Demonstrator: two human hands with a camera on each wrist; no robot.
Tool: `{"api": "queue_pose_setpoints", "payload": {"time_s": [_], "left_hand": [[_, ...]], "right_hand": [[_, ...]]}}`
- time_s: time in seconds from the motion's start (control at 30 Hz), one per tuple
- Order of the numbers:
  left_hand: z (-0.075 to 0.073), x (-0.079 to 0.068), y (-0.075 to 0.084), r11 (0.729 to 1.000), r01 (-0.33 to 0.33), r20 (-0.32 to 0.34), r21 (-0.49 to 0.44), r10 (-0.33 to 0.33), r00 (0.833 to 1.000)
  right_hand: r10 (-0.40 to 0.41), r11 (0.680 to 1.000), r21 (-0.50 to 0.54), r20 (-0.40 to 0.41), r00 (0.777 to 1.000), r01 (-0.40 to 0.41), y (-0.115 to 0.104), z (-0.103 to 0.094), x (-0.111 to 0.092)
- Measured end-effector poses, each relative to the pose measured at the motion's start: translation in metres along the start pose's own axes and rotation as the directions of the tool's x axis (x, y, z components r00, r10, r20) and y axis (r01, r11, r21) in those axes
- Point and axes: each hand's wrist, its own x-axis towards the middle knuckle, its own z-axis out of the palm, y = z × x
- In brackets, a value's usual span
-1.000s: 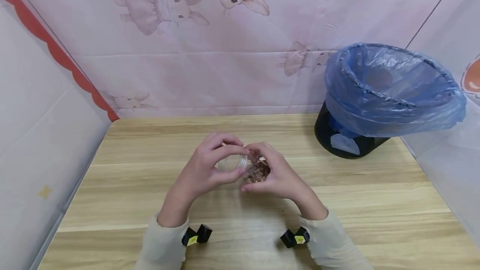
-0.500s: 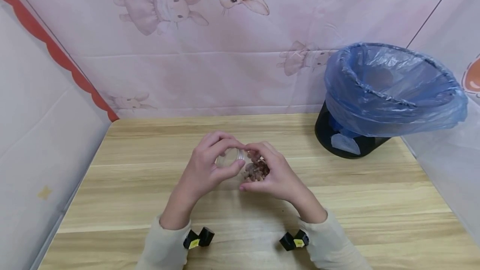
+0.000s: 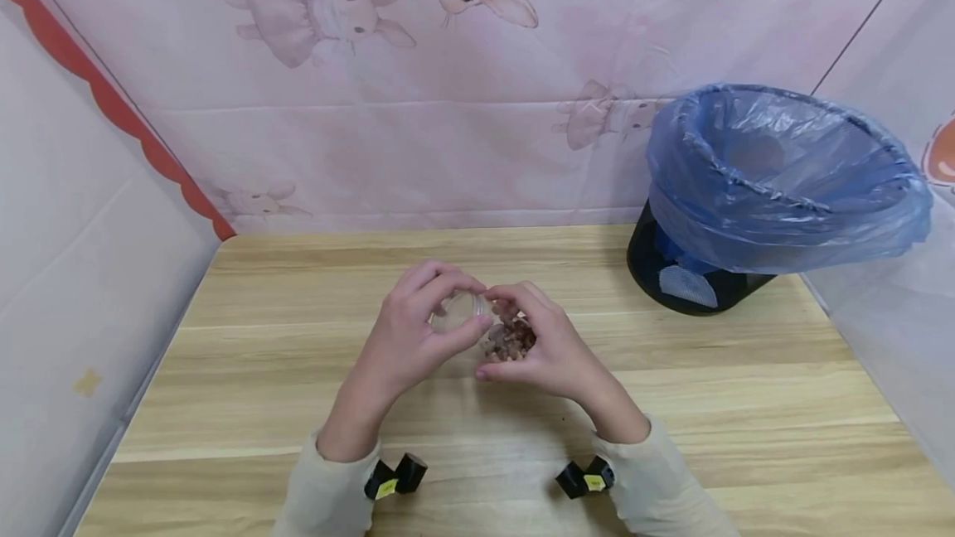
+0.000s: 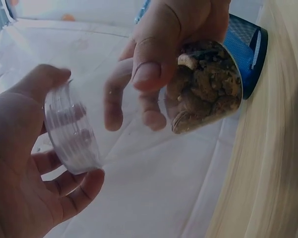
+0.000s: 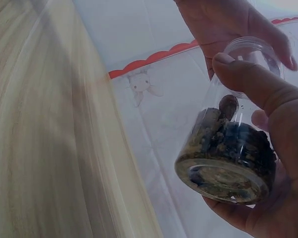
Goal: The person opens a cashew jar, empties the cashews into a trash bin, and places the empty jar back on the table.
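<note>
Your left hand [image 3: 403, 326] curled its fingers and thumb round a clear ridged piece [image 4: 72, 131], seemingly a lid, while your right hand [image 3: 550, 348] gripped a clear jar [image 5: 228, 144] of brown lumpy pieces [image 3: 511, 339]. The jar was tilted above the wooden table [image 3: 298, 288], just right of the ridged piece, its contents settled towards the base; I could not tell whether the two touched. With both in the air, a steady grip low on the jar seemed wisest, its mouth higher than its base so that nothing spilled. Squaring the two rims before any twist would have spared the ridges, and a light squeeze would have suited the thin-looking walls. The black bin [image 3: 675, 280] with its blue bag [image 3: 783, 243] stood far right, well apart from your hands

As for writing, the jar's visible wall showed no label or brand. The left yellow sticker [image 3: 386, 489] and right yellow sticker [image 3: 594, 483], on devices at your wrists, bore marks too small to read
</note>
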Motion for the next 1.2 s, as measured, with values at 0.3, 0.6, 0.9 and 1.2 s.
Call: {"api": "queue_pose_setpoints", "payload": {"time_s": [0.3,0.6,0.9,1.2], "left_hand": [[-0.01,0.0,-0.001,0.978,-0.206,0.05,-0.037,0.207,0.977],[-0.013,0.002,-0.001,0.937,-0.336,0.037,-0.1,0.341,0.94],[-0.009,0.004,-0.002,0.93,-0.351,-0.008,-0.104,0.352,0.936],[-0.006,0.003,-0.002,0.967,-0.245,-0.008,-0.064,0.245,0.97]], "right_hand": [[-0.005,0.993,0.119,0.037,0.999,0.0,0.002,-0.003,0.0],[-0.015,0.976,0.217,0.097,0.995,-0.006,0.001,-0.007,0.001],[-0.033,0.979,0.205,0.105,0.994,0.011,0.002,-0.007,0.001],[-0.026,0.987,0.161,0.072,0.997,0.014,0.002,-0.005,0.0]]}}
